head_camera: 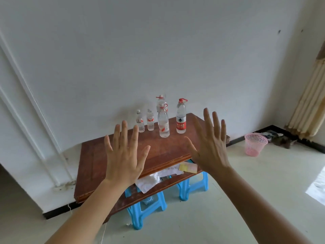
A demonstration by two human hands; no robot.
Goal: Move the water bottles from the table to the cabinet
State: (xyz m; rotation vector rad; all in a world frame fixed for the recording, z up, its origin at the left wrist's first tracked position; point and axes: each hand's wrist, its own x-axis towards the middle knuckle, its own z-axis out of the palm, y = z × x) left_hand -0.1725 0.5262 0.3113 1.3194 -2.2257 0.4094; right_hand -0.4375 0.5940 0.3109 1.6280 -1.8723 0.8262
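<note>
Five water bottles stand upright at the far edge of the table, near the wall: two small ones to the left, two taller ones one behind the other, and a red-labelled bottle apart to the right. All are capped and look full or nearly so.

The left hand and right hand are raised over the near side of the table with fingers straight and spread. They hold nothing and are well short of the bottles.

Judgement: clear thin plastic, likely smooth and yielding to a hard squeeze. The taller bottles should feel fairly heavy, the small ones light. Best hold is round the mid-body at the label, or under the cap collar. The close pair may knock together.

No cabinet is in view.
</note>
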